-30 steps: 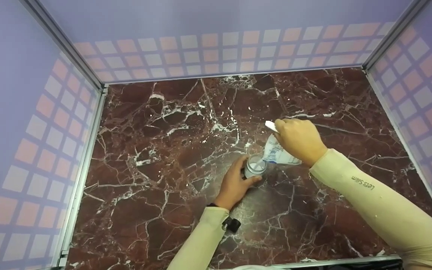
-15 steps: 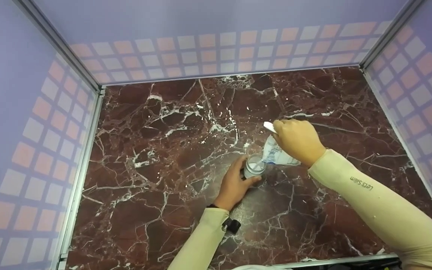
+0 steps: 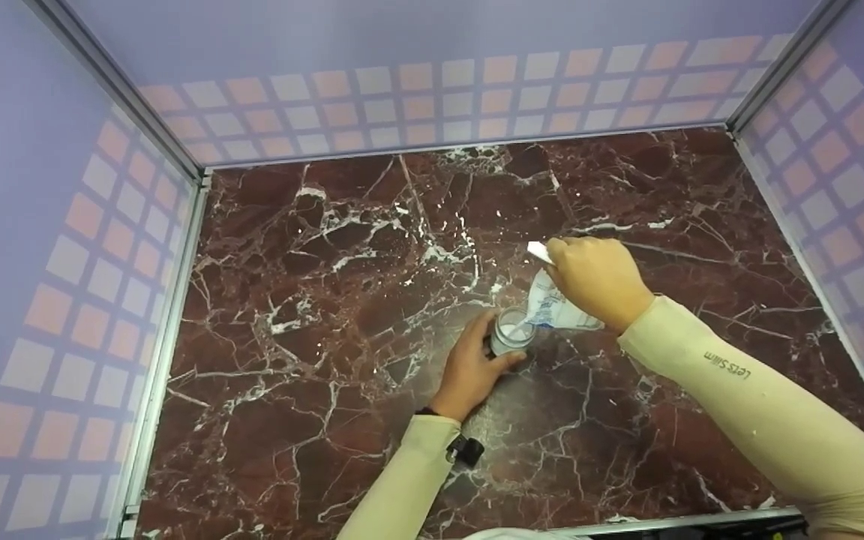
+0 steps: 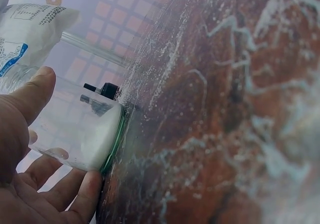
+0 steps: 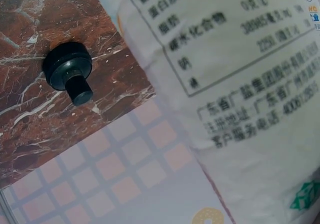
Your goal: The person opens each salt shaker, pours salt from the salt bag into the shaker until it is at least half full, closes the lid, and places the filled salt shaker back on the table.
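My left hand (image 3: 471,367) grips a clear glass jar (image 3: 511,343) standing on the table, thumb and fingers around its sides. In the left wrist view, white granules (image 4: 100,136) lie in the jar's bottom. My right hand (image 3: 603,281) holds a white printed plastic salt bag (image 3: 552,306), its lower corner tilted down at the jar's mouth. A thin whitish streak runs from that corner into the jar. A white end of the bag (image 3: 540,252) sticks out past the right fingers. In the right wrist view the bag's printed label fills the right side.
A black knob-shaped piece (image 5: 70,71) rests on the table behind the jar; in the head view it is hidden. White specks are scattered over the marbled table (image 3: 267,420). Panels with a square pattern (image 3: 417,90) enclose the back and both sides.
Both hands, the jar and the salt bag stay almost where they were. The head view shifts slightly.
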The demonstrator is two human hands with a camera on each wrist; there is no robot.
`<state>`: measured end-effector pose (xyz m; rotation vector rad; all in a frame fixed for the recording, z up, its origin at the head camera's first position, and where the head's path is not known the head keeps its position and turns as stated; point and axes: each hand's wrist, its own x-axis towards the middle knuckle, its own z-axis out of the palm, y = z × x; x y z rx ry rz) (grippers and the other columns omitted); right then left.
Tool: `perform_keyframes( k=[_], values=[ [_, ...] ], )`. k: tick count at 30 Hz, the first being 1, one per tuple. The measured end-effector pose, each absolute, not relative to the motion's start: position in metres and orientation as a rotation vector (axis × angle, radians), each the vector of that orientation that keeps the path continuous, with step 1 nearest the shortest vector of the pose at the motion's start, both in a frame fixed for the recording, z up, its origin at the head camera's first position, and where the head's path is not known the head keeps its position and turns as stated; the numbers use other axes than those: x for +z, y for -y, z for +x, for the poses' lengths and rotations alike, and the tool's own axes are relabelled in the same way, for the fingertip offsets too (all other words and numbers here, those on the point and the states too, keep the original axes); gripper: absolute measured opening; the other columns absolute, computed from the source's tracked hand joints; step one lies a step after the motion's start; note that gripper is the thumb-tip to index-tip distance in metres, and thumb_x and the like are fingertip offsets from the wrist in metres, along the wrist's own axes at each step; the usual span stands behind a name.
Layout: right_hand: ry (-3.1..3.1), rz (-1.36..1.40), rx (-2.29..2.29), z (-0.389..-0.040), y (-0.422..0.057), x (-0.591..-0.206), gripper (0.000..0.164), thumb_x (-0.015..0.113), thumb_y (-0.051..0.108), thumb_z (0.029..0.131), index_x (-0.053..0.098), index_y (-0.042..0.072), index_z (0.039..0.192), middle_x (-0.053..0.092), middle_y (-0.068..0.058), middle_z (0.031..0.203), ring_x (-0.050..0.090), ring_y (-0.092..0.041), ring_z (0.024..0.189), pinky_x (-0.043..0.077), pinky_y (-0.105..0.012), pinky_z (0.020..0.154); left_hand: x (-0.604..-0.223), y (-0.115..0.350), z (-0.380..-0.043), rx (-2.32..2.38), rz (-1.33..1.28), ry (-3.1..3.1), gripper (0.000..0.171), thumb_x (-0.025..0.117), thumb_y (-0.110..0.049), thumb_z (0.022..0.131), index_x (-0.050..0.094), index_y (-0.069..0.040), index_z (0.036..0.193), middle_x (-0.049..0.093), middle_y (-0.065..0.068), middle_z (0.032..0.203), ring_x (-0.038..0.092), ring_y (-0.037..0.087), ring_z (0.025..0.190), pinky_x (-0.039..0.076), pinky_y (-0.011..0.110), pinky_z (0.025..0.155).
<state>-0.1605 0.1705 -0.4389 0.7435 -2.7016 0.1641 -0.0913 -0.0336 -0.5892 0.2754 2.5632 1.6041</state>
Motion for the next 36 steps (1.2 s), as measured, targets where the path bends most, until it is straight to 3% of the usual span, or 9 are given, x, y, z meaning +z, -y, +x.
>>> perform_keyframes(
  k=[23, 36],
  values=[
    [2.724, 0.745, 0.152, -0.1621, -0.1693, -0.4371, 0.027, 0.073, 0.011, 0.091, 0.054, 0.003, 0.074, 0.065, -0.014, 0.065, 0.063, -0.036, 0.053, 0.050, -0.053, 0.046, -0.5887, 0.0334, -0.0921, 1.592, 0.288, -2.571, 0.082, 0.086, -0.038, 0.082, 0.048, -0.017, 0.152, 0.058, 0.004, 0.141, 0.059, 0.021, 0.128, 0.050, 0.037, 0.106],
    [2.733, 0.728, 0.138, -0.1604, -0.1697, -0.4362, 0.028, 0.071, 0.011, 0.093, 0.052, 0.004, 0.074, 0.064, -0.014, 0.064, 0.061, -0.037, 0.052, 0.049, -0.053, 0.046, -0.5898, 0.0326, -0.0925, 1.582, 0.278, -2.588, 0.082, 0.086, -0.040, 0.081, 0.049, -0.017, 0.151, 0.059, 0.003, 0.141, 0.060, 0.021, 0.126, 0.052, 0.037, 0.102]
  ],
)
